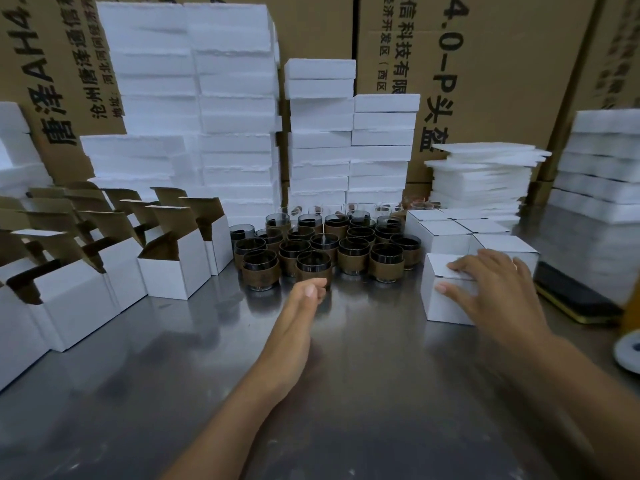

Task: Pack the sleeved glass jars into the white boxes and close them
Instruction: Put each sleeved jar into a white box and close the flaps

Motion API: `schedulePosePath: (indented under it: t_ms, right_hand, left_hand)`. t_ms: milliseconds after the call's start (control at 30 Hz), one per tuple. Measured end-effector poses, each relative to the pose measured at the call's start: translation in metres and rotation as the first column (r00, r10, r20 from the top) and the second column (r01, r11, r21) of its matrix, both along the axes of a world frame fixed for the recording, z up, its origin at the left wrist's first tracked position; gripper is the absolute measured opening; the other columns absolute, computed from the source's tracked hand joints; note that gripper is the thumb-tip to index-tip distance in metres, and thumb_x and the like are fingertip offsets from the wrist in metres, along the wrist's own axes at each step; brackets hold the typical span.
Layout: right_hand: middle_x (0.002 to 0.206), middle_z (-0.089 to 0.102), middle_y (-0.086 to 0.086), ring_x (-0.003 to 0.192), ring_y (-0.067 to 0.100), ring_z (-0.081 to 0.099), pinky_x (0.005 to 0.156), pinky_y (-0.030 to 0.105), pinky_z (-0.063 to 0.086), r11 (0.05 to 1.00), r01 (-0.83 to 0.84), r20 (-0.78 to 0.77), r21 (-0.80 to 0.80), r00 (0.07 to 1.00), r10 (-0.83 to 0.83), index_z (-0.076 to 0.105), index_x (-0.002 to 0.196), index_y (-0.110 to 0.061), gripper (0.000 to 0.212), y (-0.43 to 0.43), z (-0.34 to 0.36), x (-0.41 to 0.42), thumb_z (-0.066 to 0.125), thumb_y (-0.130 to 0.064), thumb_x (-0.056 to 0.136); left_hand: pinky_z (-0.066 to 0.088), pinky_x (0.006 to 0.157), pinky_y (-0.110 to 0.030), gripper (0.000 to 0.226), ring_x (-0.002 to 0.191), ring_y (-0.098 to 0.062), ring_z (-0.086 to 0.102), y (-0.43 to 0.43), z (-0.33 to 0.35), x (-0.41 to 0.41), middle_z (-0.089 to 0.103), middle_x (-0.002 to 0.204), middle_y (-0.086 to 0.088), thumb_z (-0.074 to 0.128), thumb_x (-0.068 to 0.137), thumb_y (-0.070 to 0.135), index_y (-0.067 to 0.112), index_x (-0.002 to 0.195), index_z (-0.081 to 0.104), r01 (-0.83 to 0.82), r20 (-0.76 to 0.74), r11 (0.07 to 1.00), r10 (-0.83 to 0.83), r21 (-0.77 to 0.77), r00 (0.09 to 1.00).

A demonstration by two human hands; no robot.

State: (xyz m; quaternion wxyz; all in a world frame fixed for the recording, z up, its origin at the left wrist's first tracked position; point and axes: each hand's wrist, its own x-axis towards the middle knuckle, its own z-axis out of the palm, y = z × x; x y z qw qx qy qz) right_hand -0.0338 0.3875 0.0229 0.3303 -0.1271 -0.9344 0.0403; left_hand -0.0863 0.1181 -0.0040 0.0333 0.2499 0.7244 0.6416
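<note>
Several glass jars in brown sleeves (325,247) stand clustered at the middle of the steel table. My left hand (298,320) reaches toward the nearest jar (313,268), fingers straight, holding nothing. My right hand (495,289) rests with spread fingers on the top and front of a closed white box (440,306) at the right. Behind it sit several more closed white boxes (450,233). Rows of open white boxes (173,275) with brown flaps raised stand on the left.
Tall stacks of white foam pieces (235,109) and big cardboard cartons (485,64) line the back. A stack of flat foam sheets (481,178) is at the right rear. A dark flat object (575,296) and a white round thing (628,351) lie at the right edge.
</note>
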Motion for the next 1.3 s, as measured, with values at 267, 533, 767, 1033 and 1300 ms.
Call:
schedulePosePath:
  t_ms: [267,533,767,1033,1300]
  right_hand:
    - [0.139,0.048,-0.001,0.142,0.017,0.016,0.113,0.046,0.003,0.994,0.106,0.149,0.023,0.983,-0.108,0.048,0.126,-0.026,0.037,0.017,0.001,-0.030,0.051,-0.041,0.092]
    - [0.154,0.019,0.000,0.144,0.019,-0.004,0.113,0.050,-0.002,0.991,0.131,0.262,0.031,0.956,-0.135,0.029,0.139,-0.027,0.039,0.034,0.002,-0.039,0.034,-0.031,0.100]
    - [0.152,0.020,0.009,0.143,0.027,0.000,0.112,0.056,0.002,0.964,0.262,0.266,0.054,0.926,-0.266,0.020,0.145,-0.032,0.049,0.029,0.001,-0.034,0.035,-0.033,0.099]
    - [0.154,0.023,0.005,0.145,0.022,0.008,0.114,0.050,0.004,1.000,-0.003,0.138,0.028,0.990,-0.001,0.031,0.143,-0.019,0.051,-0.037,-0.009,-0.028,0.044,-0.022,0.094]
    - [0.112,0.058,0.008,0.111,0.031,0.053,0.090,0.042,0.040,0.965,-0.244,0.052,-0.100,0.967,0.250,0.059,0.115,-0.012,0.036,-0.060,-0.033,-0.011,0.063,-0.002,0.081]
  left_hand:
    - [0.033,0.110,-0.037,0.056,0.113,0.011,0.047,0.003,-0.001,-0.003,0.055,0.117,0.020,0.020,0.076,0.071,0.045,0.113,0.053,-0.011,-0.007,1.000,0.011,0.001,1.000]
    - [0.034,0.104,-0.027,0.058,0.113,0.014,0.045,0.008,-0.003,-0.010,0.054,0.119,0.024,0.021,0.071,0.078,0.051,0.112,0.052,0.024,-0.011,1.000,-0.024,-0.015,1.000]
    - [0.034,0.098,-0.017,0.050,0.113,0.015,0.045,0.012,-0.001,-0.010,0.053,0.119,0.022,0.021,0.078,0.072,0.052,0.107,0.055,0.026,-0.041,0.999,-0.028,-0.033,0.999]
    - [0.037,0.085,-0.003,0.021,0.105,0.012,0.047,0.009,0.002,-0.010,0.052,0.118,0.010,0.047,0.096,0.038,0.034,0.115,0.055,-0.041,-0.099,0.997,0.034,-0.073,0.995]
    - [0.042,0.076,-0.008,0.016,0.089,0.004,0.054,-0.003,0.008,-0.014,0.058,0.102,0.007,0.057,0.092,0.015,0.027,0.103,0.059,-0.245,-0.002,0.965,0.246,0.093,0.969]
